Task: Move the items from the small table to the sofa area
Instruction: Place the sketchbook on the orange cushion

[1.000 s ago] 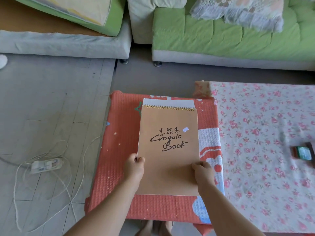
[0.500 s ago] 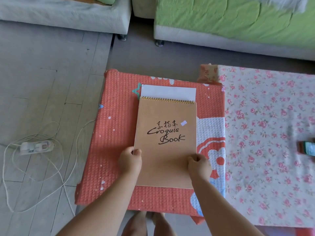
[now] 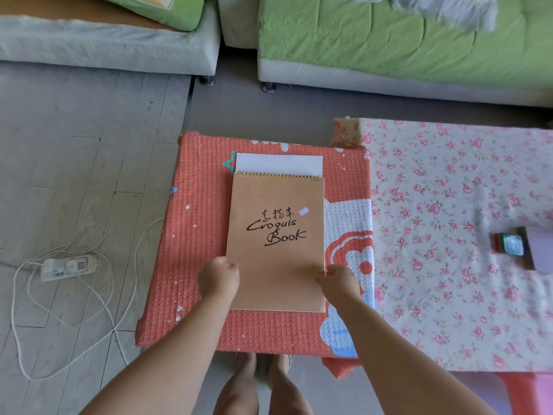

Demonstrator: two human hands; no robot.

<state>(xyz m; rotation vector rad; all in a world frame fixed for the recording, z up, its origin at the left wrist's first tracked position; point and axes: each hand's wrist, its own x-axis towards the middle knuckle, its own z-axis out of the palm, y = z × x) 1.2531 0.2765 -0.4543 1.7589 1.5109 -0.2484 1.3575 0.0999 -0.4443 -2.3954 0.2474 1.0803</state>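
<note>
- A white power strip (image 3: pixel 69 264) lies on the grey floor at the far left, its cord looped loosely around it.
- The left hand (image 3: pixel 220 278) is curled onto the left edge of the brown sketchbook (image 3: pixel 276 241), gripping it low down.
- The sketchbook lies on the small table (image 3: pixel 194 235) with the orange quilted cover; a white sheet (image 3: pixel 279 163) shows just past its spiral binding.
- The right hand (image 3: pixel 339 283) pinches the book's right edge, fingers tucked underneath.
- To the right, a floral cloth (image 3: pixel 449 190) carries a small green packet (image 3: pixel 512 244).
- The green sofa (image 3: pixel 389 40) stands well beyond.
</note>
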